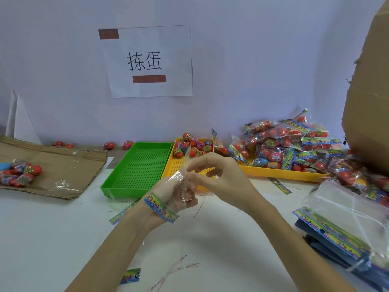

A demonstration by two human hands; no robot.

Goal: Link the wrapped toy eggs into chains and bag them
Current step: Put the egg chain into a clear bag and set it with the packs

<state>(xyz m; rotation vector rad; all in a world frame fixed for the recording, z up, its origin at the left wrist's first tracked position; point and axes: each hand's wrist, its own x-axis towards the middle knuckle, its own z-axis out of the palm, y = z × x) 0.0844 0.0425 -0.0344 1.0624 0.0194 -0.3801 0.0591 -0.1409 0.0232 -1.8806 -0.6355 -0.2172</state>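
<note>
My left hand (176, 196) sits inside a clear plastic bag (168, 184) with a colourful printed header strip (161, 209) around the base of the hand. My right hand (219, 175) pinches the bag's upper clear edge just above the left fingers. Loose wrapped toy eggs (192, 147), mostly red, lie in the small yellow tray (179, 167) behind my hands. No egg is in either hand.
A green tray (136, 169) stands left of the yellow one. A larger yellow tray (282, 172) at right carries several filled bags (294, 142). Flat bags (345, 226) are stacked at right. Cardboard (63, 165) at left bears eggs (19, 172). A big carton (372, 102) rises at far right.
</note>
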